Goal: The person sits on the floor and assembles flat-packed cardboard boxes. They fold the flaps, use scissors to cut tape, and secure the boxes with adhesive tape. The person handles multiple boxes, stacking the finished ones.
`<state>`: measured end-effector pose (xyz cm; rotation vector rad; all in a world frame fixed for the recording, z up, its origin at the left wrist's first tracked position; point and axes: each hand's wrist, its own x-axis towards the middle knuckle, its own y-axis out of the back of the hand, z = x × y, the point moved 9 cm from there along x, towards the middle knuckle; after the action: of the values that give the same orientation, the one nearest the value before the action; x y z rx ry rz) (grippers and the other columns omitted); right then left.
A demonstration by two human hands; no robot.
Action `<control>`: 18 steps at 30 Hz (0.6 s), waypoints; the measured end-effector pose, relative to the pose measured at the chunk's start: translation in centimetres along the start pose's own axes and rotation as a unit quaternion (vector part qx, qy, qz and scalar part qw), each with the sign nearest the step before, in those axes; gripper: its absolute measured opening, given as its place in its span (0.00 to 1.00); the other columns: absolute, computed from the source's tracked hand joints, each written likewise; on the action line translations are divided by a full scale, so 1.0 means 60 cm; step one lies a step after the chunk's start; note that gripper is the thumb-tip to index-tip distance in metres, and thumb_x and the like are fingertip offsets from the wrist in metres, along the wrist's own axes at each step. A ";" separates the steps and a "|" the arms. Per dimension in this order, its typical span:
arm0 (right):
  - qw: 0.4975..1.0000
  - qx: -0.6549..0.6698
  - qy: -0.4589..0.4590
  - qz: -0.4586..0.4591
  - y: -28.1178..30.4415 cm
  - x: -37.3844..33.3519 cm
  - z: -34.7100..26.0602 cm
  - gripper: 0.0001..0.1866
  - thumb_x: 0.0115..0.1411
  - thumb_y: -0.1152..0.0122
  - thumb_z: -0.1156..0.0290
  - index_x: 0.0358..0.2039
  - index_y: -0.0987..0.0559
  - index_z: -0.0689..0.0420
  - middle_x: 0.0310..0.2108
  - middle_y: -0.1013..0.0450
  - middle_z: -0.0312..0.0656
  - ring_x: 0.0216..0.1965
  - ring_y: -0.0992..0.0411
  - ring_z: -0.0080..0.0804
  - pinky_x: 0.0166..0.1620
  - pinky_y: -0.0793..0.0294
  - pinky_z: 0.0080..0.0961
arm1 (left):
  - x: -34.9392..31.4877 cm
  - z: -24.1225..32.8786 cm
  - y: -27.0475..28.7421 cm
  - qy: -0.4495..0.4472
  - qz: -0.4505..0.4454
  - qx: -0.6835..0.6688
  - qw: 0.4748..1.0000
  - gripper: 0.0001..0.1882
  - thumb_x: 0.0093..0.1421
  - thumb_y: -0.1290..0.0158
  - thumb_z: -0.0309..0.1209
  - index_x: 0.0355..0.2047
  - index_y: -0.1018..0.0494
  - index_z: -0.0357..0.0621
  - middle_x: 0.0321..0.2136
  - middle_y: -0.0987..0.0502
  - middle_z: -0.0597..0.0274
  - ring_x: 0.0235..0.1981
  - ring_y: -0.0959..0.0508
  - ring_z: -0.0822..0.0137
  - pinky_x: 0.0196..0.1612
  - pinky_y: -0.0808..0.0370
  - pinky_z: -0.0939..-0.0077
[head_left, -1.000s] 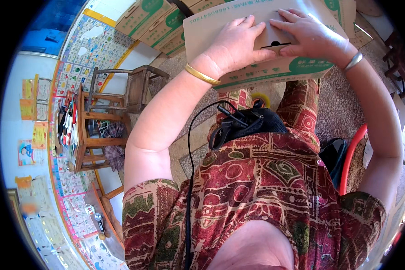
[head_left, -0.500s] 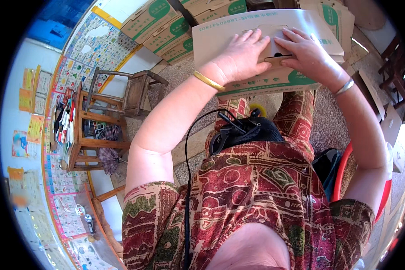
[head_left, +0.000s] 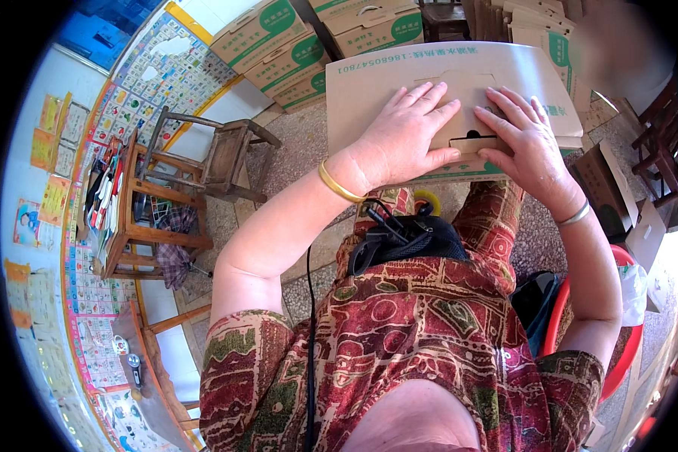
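Stacked cartons behind; hands press cardboard box.

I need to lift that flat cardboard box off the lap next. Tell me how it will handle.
The flat cardboard box looks thin and unfolded, so it is probably light for its size. Its wide panel would likely flex or sag if gripped at one edge. The left hand and right hand press near the handle cutout, where the flap may bend easily.
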<state>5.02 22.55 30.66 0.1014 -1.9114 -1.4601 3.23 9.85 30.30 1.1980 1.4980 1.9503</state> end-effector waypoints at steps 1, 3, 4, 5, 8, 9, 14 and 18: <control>1.000 0.005 0.000 0.002 0.004 -0.002 -0.002 0.28 0.50 0.36 0.62 0.52 0.28 0.52 0.57 0.37 0.45 0.61 0.43 0.44 0.62 0.48 0.51 | -0.001 0.002 0.004 0.002 -0.003 0.002 1.000 0.34 0.55 0.45 0.46 0.57 0.37 0.38 0.59 0.41 0.43 0.60 0.40 0.47 0.62 0.43 0.60; 1.000 0.017 0.000 0.011 0.011 -0.005 -0.006 0.27 0.49 0.36 0.63 0.51 0.27 0.53 0.56 0.36 0.45 0.60 0.42 0.44 0.62 0.48 0.50 | -0.001 0.004 0.010 0.004 -0.009 0.005 1.000 0.36 0.53 0.43 0.47 0.57 0.37 0.38 0.59 0.40 0.44 0.59 0.39 0.48 0.61 0.41 0.60; 0.999 0.025 0.002 0.020 0.015 -0.005 -0.008 0.27 0.49 0.36 0.63 0.51 0.27 0.53 0.55 0.35 0.45 0.59 0.41 0.44 0.62 0.47 0.49 | 0.000 0.001 0.014 0.011 -0.005 -0.008 1.000 0.37 0.52 0.42 0.48 0.56 0.36 0.38 0.59 0.39 0.44 0.59 0.39 0.48 0.61 0.41 0.61; 0.999 0.033 0.004 0.028 0.020 -0.005 -0.010 0.26 0.49 0.36 0.63 0.50 0.27 0.53 0.55 0.35 0.44 0.59 0.40 0.44 0.62 0.47 0.49 | 0.001 -0.003 0.017 0.017 -0.001 -0.020 1.000 0.38 0.51 0.41 0.48 0.56 0.36 0.39 0.58 0.38 0.45 0.59 0.38 0.49 0.61 0.40 0.61; 0.999 0.027 0.008 0.040 0.028 -0.010 -0.017 0.25 0.48 0.35 0.64 0.48 0.25 0.53 0.53 0.33 0.43 0.57 0.38 0.44 0.60 0.44 0.46 | 0.003 -0.019 0.029 0.028 0.001 -0.032 0.999 0.40 0.47 0.38 0.49 0.55 0.35 0.39 0.58 0.37 0.47 0.58 0.37 0.51 0.60 0.38 0.63; 0.998 0.027 0.024 0.049 0.032 -0.011 -0.020 0.24 0.47 0.35 0.65 0.48 0.25 0.52 0.52 0.33 0.43 0.57 0.37 0.43 0.60 0.43 0.45 | 0.002 -0.025 0.034 0.030 0.001 -0.032 0.999 0.41 0.45 0.37 0.50 0.55 0.34 0.39 0.57 0.36 0.48 0.57 0.36 0.51 0.60 0.38 0.64; 0.989 0.010 0.110 0.093 0.036 -0.034 -0.038 0.23 0.44 0.33 0.68 0.45 0.23 0.48 0.50 0.32 0.40 0.54 0.35 0.40 0.57 0.39 0.42 | 0.000 -0.031 0.044 0.006 -0.023 -0.040 0.999 0.37 0.47 0.38 0.49 0.52 0.32 0.37 0.56 0.34 0.50 0.56 0.35 0.53 0.58 0.37 0.65; 0.985 0.029 0.117 0.124 0.044 -0.043 -0.036 0.25 0.42 0.33 0.70 0.45 0.23 0.46 0.50 0.32 0.39 0.54 0.36 0.42 0.56 0.38 0.42 | 0.011 -0.027 0.041 -0.020 -0.033 -0.012 0.999 0.37 0.48 0.40 0.51 0.51 0.31 0.37 0.55 0.34 0.49 0.55 0.34 0.52 0.57 0.36 0.65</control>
<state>9.09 22.95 31.93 0.0558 -1.7077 -1.1723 1.98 8.52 32.74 1.1558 1.4714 1.8847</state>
